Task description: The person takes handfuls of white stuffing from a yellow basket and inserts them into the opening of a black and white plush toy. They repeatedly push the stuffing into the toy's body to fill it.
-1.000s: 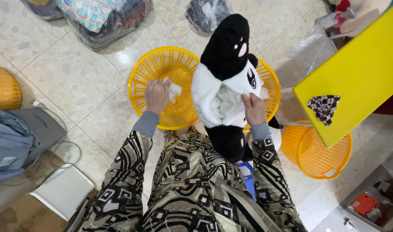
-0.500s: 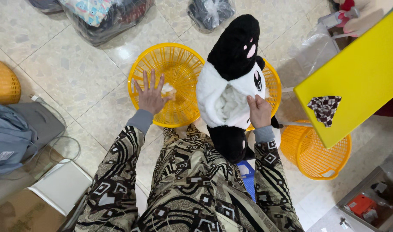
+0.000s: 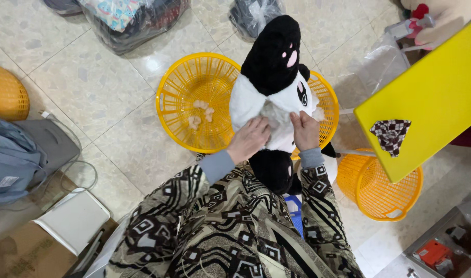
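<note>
A black and white plush toy (image 3: 274,77) stands upright on my lap, its back seam open with white stuffing showing. My left hand (image 3: 252,138) presses on the open belly, fingers curled into the stuffing. My right hand (image 3: 305,131) grips the white fabric beside the opening. To the left, a yellow mesh basket (image 3: 180,87) on the floor holds a few small clumps of white stuffing (image 3: 201,113). A second yellow basket (image 3: 328,105) sits behind the toy, mostly hidden.
A yellow board (image 3: 431,98) with a checked fabric scrap (image 3: 390,135) juts in at right. A third yellow basket (image 3: 382,188) lies below it. Plastic bags of cloth (image 3: 127,20) lie at the top. A grey bag (image 3: 14,159) and white box (image 3: 73,219) sit at left.
My left hand dropped a stuffing clump into the left basket, then came back to the toy's open belly. The right hand kept its hold on the toy.
</note>
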